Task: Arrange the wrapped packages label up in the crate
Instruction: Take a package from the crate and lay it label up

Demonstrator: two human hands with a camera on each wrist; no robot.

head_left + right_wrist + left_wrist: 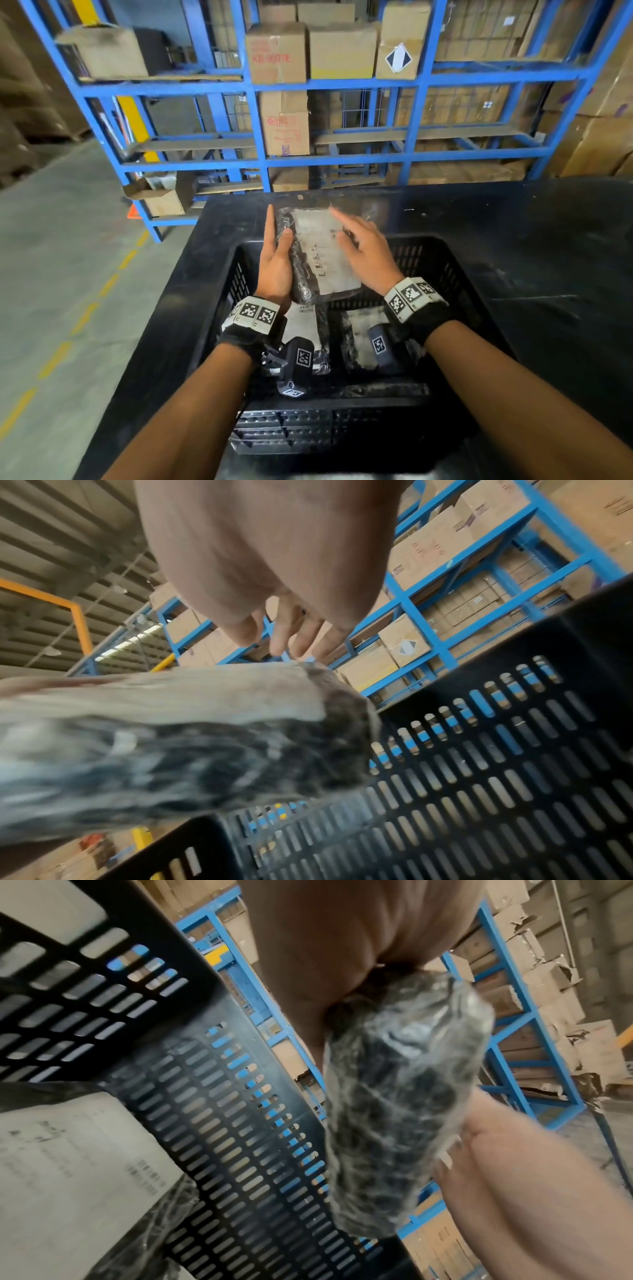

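Observation:
I hold a black plastic-wrapped package (322,253) over the far half of the black slotted crate (445,260), its pale label facing up. My left hand (277,246) grips its left edge, thumb on top and fingers along the side. My right hand (356,236) is over the label with straight, spread fingers. Two more wrapped packages (303,325) (359,329) lie label up on the crate floor, partly hidden by my wrists. The left wrist view shows the held package (404,1096) edge-on beside the crate wall (222,1123). In the right wrist view it (171,737) is blurred.
The crate sits on a black table (531,274), with bare surface to its right and beyond it. Blue steel shelving (342,85) full of cardboard boxes stands behind the table. Grey concrete floor with a dashed yellow line (85,315) runs along the left.

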